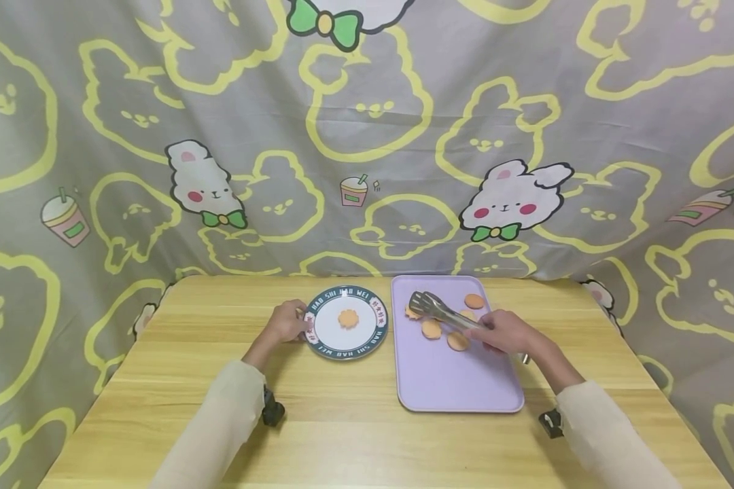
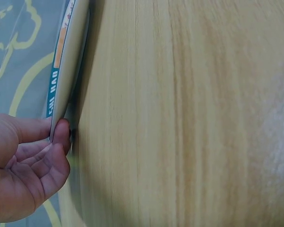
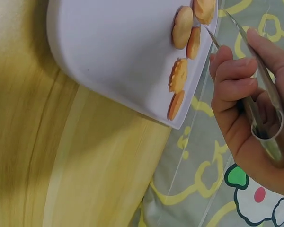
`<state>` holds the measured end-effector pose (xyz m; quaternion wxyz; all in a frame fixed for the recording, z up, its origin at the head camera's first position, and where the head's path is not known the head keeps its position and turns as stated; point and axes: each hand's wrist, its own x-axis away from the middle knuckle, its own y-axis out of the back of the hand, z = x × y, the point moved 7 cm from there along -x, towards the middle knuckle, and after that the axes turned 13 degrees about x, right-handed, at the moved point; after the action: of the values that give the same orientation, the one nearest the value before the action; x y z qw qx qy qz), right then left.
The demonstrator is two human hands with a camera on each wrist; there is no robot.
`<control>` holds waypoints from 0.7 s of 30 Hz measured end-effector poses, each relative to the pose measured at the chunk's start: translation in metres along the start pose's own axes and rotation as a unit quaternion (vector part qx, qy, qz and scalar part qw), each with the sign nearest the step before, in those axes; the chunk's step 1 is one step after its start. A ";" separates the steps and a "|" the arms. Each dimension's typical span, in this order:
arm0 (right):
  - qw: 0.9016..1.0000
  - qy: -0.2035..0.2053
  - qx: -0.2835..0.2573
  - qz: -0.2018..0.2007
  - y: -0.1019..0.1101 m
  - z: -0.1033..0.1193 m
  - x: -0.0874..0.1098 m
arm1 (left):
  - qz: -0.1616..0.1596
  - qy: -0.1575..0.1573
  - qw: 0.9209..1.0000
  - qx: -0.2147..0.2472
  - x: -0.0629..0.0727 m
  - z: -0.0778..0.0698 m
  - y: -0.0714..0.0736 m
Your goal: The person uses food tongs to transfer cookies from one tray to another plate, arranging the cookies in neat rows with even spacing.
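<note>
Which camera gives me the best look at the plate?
The head view: it shows the plate nearly whole from above, with one cookie on it. The left wrist view catches only part, almost edge-on, where the left hand pinches the rim. The right wrist view doesn't show it.

The left hand [image 1: 289, 321] pinches between thumb and fingers. Well apart from it, the right hand [image 1: 505, 331] grips, thumb opposite bent fingers. Both forearms [image 1: 211, 428] slant inward toward the hands, sleeves [image 1: 605, 424] ending behind the wrists [image 1: 561, 368].

on the table [image 1: 355, 435], the plate [image 1: 342, 342] lies left of the tray [image 1: 455, 380].
</note>
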<state>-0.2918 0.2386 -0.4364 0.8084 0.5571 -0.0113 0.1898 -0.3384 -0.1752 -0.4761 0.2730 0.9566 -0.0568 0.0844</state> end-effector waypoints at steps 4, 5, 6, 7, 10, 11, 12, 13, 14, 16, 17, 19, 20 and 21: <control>1.000 -0.005 -0.008 0.012 -0.003 0.000 0.002 | 0.000 0.000 1.000 -0.005 0.000 0.000 0.001; 1.000 -0.006 -0.009 0.015 -0.003 0.000 0.002 | 0.000 0.000 1.000 -0.006 0.000 0.000 0.001; 1.000 -0.005 -0.012 0.019 -0.004 0.000 0.003 | 0.000 0.001 1.000 -0.004 0.000 0.000 0.001; 1.000 -0.004 -0.015 0.021 -0.005 0.001 0.003 | 0.000 0.002 1.000 -0.004 0.000 0.000 0.001; 0.999 -0.001 -0.020 0.025 -0.006 0.001 0.002 | 0.000 0.005 1.000 -0.002 0.000 0.001 0.001; 0.999 0.001 -0.022 0.025 -0.006 0.001 0.002 | 0.000 0.006 1.000 -0.002 0.000 0.002 0.001; 0.999 0.002 -0.022 0.025 -0.006 0.002 0.001 | 0.001 0.007 1.000 -0.002 0.000 0.002 0.001; 0.999 0.003 -0.021 0.023 -0.005 0.002 0.001 | 0.001 0.008 1.000 -0.003 0.000 0.002 0.001; 1.000 0.004 -0.020 0.023 -0.005 0.001 0.001 | 0.001 0.009 1.000 -0.003 -0.001 0.003 0.001; 0.999 0.007 -0.021 0.023 -0.006 0.002 0.000 | 0.002 0.009 1.000 -0.004 -0.001 0.003 0.001; 0.999 0.009 -0.021 0.022 -0.006 0.002 0.000 | 0.002 0.008 1.000 -0.004 -0.001 0.002 0.001; 0.999 0.011 -0.022 0.022 -0.005 0.003 0.000 | 0.001 0.008 1.000 -0.002 0.000 0.002 0.001; 0.999 0.011 -0.022 0.021 -0.005 0.003 0.000 | 0.001 0.007 1.000 -0.002 0.000 0.001 0.001; 1.000 0.010 -0.021 0.020 -0.005 0.004 0.000 | 0.002 0.006 1.000 -0.003 0.000 0.001 0.000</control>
<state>-0.2891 0.2339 -0.4392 0.8160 0.5376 -0.0186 0.2116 -0.3387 -0.1759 -0.4765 0.2757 0.9553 -0.0568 0.0908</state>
